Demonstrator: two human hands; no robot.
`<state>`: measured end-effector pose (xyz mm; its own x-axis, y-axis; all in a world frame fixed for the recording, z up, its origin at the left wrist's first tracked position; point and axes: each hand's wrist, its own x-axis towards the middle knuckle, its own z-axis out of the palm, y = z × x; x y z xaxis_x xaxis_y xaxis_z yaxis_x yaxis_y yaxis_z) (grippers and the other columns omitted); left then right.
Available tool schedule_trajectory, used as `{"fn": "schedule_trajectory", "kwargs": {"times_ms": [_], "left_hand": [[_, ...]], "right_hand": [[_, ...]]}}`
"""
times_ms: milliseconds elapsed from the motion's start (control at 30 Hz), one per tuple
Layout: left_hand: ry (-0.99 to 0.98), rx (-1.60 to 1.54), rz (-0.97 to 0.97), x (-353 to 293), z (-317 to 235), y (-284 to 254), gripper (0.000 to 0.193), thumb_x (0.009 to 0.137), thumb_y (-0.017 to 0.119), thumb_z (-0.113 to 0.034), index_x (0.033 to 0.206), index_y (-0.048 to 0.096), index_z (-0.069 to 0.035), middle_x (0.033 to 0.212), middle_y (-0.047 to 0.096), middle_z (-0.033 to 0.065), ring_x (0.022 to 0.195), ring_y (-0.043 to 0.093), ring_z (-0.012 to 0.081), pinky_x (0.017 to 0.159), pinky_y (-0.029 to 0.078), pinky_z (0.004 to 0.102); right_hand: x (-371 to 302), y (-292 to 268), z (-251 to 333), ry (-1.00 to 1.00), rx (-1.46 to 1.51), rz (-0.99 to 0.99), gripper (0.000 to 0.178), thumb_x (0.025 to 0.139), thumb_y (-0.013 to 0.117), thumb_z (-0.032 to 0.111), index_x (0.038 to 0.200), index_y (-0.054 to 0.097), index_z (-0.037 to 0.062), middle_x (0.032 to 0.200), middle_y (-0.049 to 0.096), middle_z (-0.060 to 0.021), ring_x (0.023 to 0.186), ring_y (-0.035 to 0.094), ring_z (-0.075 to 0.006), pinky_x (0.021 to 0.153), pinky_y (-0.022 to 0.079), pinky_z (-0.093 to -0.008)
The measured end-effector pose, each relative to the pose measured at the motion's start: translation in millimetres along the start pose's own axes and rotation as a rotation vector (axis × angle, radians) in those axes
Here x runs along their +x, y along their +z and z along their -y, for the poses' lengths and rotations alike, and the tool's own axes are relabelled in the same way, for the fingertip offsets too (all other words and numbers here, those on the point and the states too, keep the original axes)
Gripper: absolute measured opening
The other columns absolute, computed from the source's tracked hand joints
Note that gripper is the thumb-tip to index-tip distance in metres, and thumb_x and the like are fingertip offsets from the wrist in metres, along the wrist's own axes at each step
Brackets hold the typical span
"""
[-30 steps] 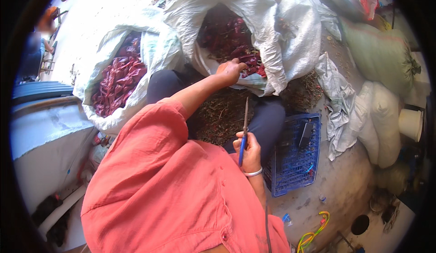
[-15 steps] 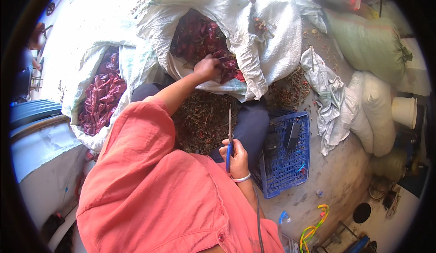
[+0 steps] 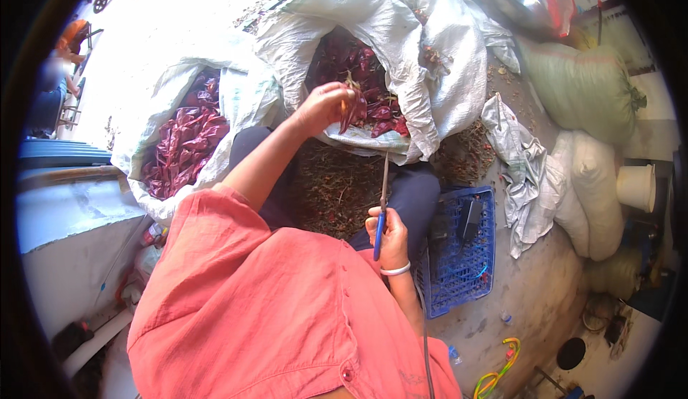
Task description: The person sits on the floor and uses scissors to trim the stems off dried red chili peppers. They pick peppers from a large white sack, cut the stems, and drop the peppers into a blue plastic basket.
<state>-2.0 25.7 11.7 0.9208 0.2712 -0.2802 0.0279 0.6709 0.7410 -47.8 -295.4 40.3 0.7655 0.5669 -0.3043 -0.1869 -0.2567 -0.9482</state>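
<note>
My left hand (image 3: 326, 107) is over the mouth of the middle white woven sack (image 3: 403, 41), closed on a few dried red chili peppers (image 3: 347, 118) with pale stems. More dark red peppers fill that sack. My right hand (image 3: 391, 240), with a white bangle at the wrist, grips scissors (image 3: 384, 197) by their blue handles. The narrow blades point up and away from me, apart from the peppers. Between my legs lies a heap of brown stem scraps (image 3: 331, 188).
Another white sack (image 3: 247, 102), open and holding red peppers, stands at left. A blue plastic crate (image 3: 459, 291) with a dark box sits at right. Beyond are a crumpled white sack (image 3: 517, 162), full sacks (image 3: 584, 77) and a white bucket (image 3: 636, 188). A person (image 3: 57, 87) sits far left.
My left hand has come up from inside the middle sack with chili peppers in its fingers. My right hand keeps hold of the scissors. The whole view has shifted slightly.
</note>
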Motion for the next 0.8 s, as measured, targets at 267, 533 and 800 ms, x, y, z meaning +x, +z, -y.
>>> {"fn": "schedule_trajectory", "kwargs": {"times_ms": [267, 533, 800], "left_hand": [[-0.187, 0.031, 0.187, -117.7, 7.1, 49.4, 0.031, 0.095, 0.052, -0.019, 0.121, 0.051, -0.002, 0.091, 0.061, 0.0100, 0.073, 0.064, 0.0185, 0.070, 0.059, 0.0381], [-0.129, 0.091, 0.258, -153.5, 13.1, 60.5, 0.028, 0.096, 0.050, -0.019, 0.119, 0.052, -0.003, 0.083, 0.059, 0.0052, 0.057, 0.053, 0.0091, 0.049, 0.042, 0.0223], [-0.108, 0.446, 0.320, -177.0, 9.2, 88.5, 0.028, 0.095, 0.059, -0.027, 0.113, 0.057, -0.005, 0.079, 0.055, -0.0023, 0.059, 0.044, 0.0026, 0.050, 0.035, 0.0191]], "right_hand": [[3.7, -4.7, 19.0, -0.204, -0.326, 0.026, 0.041, 0.085, 0.074, 0.033, 0.101, 0.058, -0.0015, 0.075, 0.057, -0.0036, 0.066, 0.052, -0.0091, 0.062, 0.045, -0.0254], [-10.7, -4.6, 22.6, -0.236, -0.243, 0.046, 0.038, 0.080, 0.080, 0.026, 0.098, 0.058, 0.0009, 0.068, 0.054, -0.0024, 0.060, 0.049, -0.0095, 0.055, 0.042, -0.0267], [-5.3, 4.3, 59.9, -0.185, 0.152, 0.043, 0.030, 0.086, 0.075, 0.017, 0.103, 0.057, 0.0014, 0.081, 0.059, -0.0005, 0.069, 0.053, -0.0061, 0.063, 0.047, -0.0213]]}}
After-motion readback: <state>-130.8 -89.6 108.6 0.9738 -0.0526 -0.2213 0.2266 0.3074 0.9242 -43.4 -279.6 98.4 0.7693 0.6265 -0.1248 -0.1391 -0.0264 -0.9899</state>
